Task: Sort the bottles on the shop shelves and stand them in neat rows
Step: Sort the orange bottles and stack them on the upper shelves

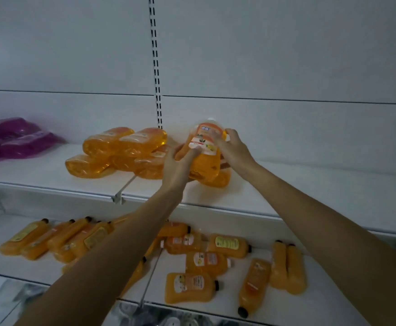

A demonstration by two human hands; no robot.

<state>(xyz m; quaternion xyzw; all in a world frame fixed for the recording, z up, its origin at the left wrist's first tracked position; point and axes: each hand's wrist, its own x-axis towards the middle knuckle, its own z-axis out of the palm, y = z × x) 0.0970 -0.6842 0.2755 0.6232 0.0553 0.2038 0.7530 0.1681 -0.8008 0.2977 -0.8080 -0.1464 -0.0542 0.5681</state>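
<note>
An orange bottle (205,147) with a white label and white cap is raised nearly upright over the upper shelf (286,191). My left hand (177,167) grips its lower left side. My right hand (233,149) holds its right side near the neck. Under it lie other orange bottles (218,180), partly hidden. A pile of orange bottles (121,151) lies on its side just to the left. On the lower shelf (321,300) several orange bottles with black caps (190,287) lie scattered flat.
Purple bottles (15,140) lie at the far left of the upper shelf. A slotted upright (155,67) runs up the white back panel. A wire divider (125,187) crosses the upper shelf, another divider (151,276) the lower one. The upper shelf's right part is bare.
</note>
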